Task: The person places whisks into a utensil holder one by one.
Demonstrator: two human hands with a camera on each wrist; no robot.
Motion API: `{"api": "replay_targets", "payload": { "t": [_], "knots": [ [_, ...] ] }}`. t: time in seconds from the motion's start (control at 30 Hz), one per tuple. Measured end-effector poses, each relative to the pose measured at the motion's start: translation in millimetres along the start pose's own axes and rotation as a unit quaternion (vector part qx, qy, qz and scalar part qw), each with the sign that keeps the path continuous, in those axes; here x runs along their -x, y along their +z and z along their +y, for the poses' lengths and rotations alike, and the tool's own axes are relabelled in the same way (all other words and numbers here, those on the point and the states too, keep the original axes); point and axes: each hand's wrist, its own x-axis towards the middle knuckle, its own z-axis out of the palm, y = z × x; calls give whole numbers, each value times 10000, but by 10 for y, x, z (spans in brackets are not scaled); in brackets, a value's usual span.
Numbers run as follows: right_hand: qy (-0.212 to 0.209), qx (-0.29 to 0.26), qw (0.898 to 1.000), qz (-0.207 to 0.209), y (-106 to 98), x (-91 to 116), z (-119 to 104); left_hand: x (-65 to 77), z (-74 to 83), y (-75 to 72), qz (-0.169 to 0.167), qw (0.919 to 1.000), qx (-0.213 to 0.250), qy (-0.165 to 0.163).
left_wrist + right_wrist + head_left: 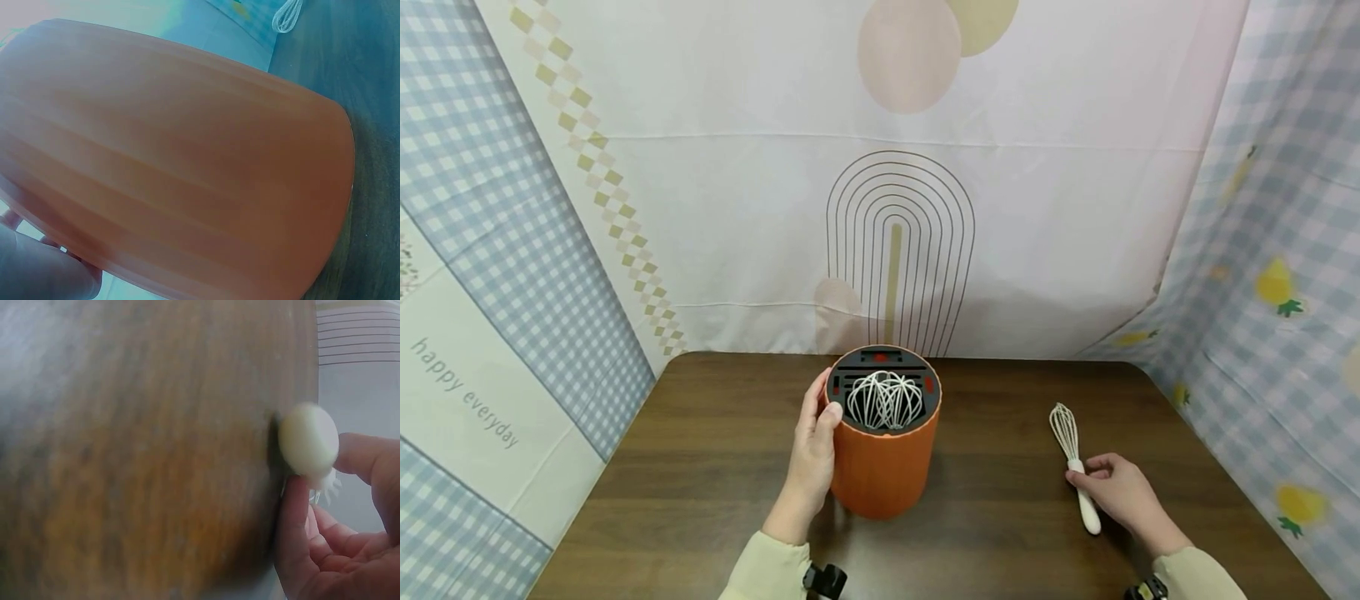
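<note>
Orange holder (883, 475), lower centre: gripped by left hand (811, 454). Whisk (1076, 463), lower right: pinched by right hand (1122, 490); slack pinch could drop it.

Brown wood-grain table (722, 450), orange container (883, 471) standing on it, white whisk (1075, 463) at right

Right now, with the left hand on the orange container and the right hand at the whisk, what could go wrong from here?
The left hand holds the orange container high on one side, so an uneven push might tip it.
The right hand pinches the whisk by its handle, so it might twist or slip.
Wire loops crowd the black top; anything else brought there might snag.
</note>
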Motion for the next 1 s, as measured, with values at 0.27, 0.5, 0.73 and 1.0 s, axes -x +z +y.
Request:
{"api": "replay_targets", "payload": {
  "t": [0.27,0.5,0.73,1.0],
  "knots": [
    [-52,110,9999,108,22,1,46,3,-1,5,-73,10000,19,37],
    [23,-22,10000,30,27,-5,51,1,-6,-4,-75,10000,-43,32],
    [61,-226,9997,-98,29,-15,15,-4,-6,-13,-48,10000,8,13],
    [-7,-437,9989,-148,25,-2,-100,-3,3,0,-26,10000,73,-57]
  ]
}}
